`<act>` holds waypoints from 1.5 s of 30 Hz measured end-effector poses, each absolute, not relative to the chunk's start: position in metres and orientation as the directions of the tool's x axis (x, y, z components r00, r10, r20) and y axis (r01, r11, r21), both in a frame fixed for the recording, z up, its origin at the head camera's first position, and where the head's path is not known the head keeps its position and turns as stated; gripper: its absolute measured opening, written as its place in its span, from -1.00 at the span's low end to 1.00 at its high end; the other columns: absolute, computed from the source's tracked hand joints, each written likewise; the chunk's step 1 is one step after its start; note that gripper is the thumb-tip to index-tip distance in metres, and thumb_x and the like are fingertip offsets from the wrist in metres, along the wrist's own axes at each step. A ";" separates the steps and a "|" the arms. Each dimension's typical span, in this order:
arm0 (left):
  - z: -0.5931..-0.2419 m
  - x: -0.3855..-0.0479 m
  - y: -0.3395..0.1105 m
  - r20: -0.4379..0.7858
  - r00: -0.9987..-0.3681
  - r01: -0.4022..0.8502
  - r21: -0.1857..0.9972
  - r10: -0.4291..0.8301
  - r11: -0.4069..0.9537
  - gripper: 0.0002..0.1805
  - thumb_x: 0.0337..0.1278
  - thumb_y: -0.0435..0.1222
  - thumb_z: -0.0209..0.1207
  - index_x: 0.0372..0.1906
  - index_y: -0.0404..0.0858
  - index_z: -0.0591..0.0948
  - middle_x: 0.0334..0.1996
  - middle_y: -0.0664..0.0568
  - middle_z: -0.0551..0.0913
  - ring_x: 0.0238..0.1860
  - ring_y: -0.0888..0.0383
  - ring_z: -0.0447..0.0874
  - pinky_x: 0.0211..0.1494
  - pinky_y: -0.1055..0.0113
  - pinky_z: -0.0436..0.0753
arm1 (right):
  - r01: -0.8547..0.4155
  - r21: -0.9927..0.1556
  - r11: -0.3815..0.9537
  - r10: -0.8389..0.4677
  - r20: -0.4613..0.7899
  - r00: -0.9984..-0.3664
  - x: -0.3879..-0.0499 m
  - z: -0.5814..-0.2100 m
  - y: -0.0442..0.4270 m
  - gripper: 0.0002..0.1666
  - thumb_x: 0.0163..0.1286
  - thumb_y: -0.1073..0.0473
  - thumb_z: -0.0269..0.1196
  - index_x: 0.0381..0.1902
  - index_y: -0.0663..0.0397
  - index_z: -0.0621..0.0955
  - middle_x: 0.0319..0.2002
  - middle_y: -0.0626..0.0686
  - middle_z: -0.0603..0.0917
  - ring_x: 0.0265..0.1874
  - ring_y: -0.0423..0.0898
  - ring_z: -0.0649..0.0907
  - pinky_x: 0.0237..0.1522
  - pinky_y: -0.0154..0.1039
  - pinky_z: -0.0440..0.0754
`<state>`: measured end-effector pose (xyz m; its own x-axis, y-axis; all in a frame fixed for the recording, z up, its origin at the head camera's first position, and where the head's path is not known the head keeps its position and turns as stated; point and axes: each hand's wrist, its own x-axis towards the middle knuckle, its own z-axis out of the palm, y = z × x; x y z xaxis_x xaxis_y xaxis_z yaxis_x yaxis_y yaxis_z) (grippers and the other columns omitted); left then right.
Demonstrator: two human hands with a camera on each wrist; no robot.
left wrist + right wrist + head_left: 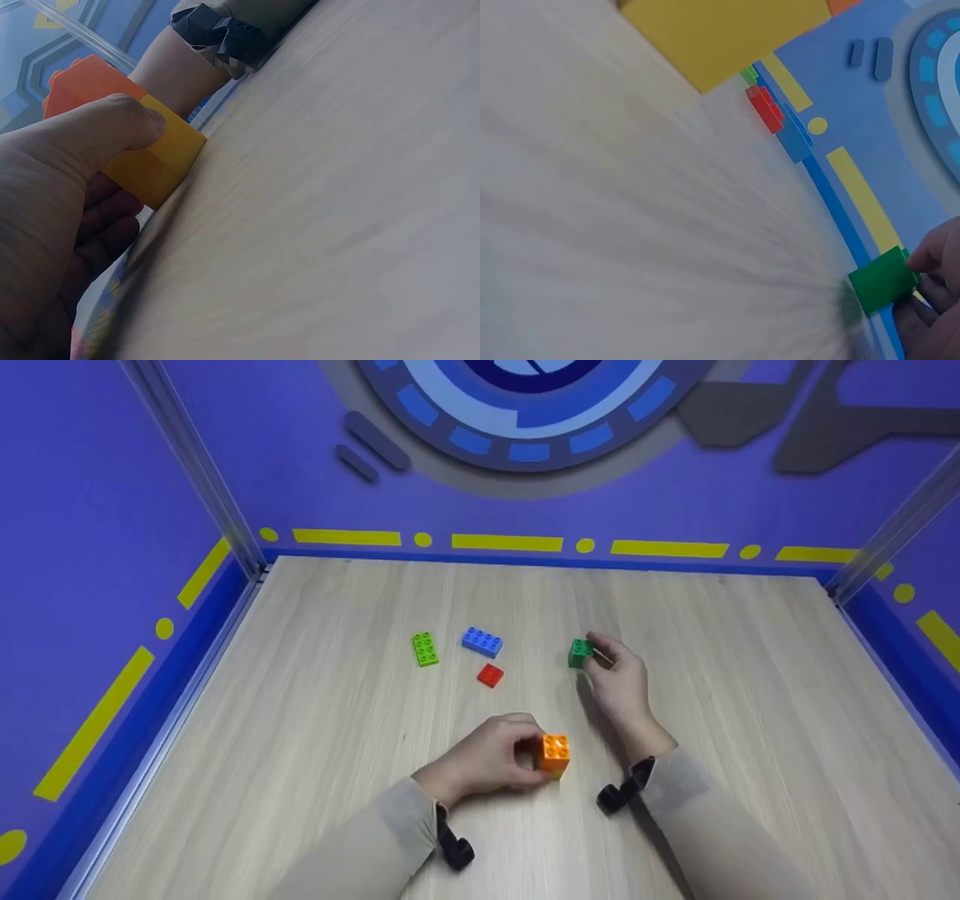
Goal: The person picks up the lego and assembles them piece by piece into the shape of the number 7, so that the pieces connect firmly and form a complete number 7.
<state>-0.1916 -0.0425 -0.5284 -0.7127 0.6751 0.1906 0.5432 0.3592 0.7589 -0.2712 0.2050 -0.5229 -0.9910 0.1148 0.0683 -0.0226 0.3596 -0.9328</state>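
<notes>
Orange-and-yellow pair: the orange brick [555, 747] sits on the yellow brick [161, 165], studs up; this join looks done.
Where the pair is: near side of the table [337, 682], in the left hand [495, 751]; whether its base touches the wood, I cannot tell.
Left hand: pinches the pair between thumb and fingers, the thumb lying across the side.
Green brick [580, 653]: farther out than the pair and apart from it, so not joined to it.
Right hand: [619, 679] pinches the green brick between thumb and fingers; whether the brick is lifted is unclear.
Loose bricks: the red brick [490, 675] lies just on the near side of the blue brick [481, 642], the lime brick [425, 649] to the blue one's left; all three lie unstacked, out of either hand.
Progress, as judged: one join made, four bricks separate.
Beyond: a purple-blue wall [525, 514] with yellow dashes.
</notes>
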 end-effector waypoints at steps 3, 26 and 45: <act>-0.528 -0.192 -0.042 0.185 -0.714 0.542 0.756 0.676 0.366 -0.65 0.24 -0.21 0.63 0.05 -0.23 0.82 -0.04 0.03 0.80 -0.05 0.35 0.60 0.19 0.48 0.66 | -0.010 -0.928 0.372 0.129 0.063 -0.990 -0.271 -0.523 0.205 -0.42 0.66 0.28 0.27 0.57 0.23 0.58 0.54 0.25 0.64 0.53 0.18 0.66 0.57 0.05 0.63; -0.526 -0.190 -0.047 0.143 -0.734 0.508 0.765 0.664 0.396 -0.65 0.27 -0.21 0.62 0.09 -0.19 0.84 -0.01 0.08 0.80 -0.03 0.37 0.61 0.23 0.48 0.67 | -0.069 -0.974 0.217 0.131 0.099 -0.986 -0.260 -0.510 0.189 -0.62 0.57 0.22 0.46 0.27 0.19 0.81 0.29 0.24 0.82 0.13 -0.19 0.78 0.13 -0.54 0.71; -0.527 -0.191 -0.042 0.174 -0.717 0.545 0.744 0.676 0.386 -0.63 0.26 -0.20 0.62 0.10 -0.22 0.84 -0.05 0.04 0.81 -0.06 0.34 0.61 0.21 0.48 0.67 | -0.165 -0.986 0.032 0.052 0.166 -0.985 -0.205 -0.464 0.204 -0.75 0.52 0.39 0.47 0.07 0.47 0.82 0.03 -0.12 0.89 0.12 -0.17 0.84 0.21 -0.35 0.80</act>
<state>-0.1914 -0.0420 -0.5273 -0.7165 0.6755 0.1739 0.5450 0.3864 0.7441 -0.2045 0.2043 -0.4642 -0.9847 0.0524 0.1663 -0.1648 0.0321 -0.9858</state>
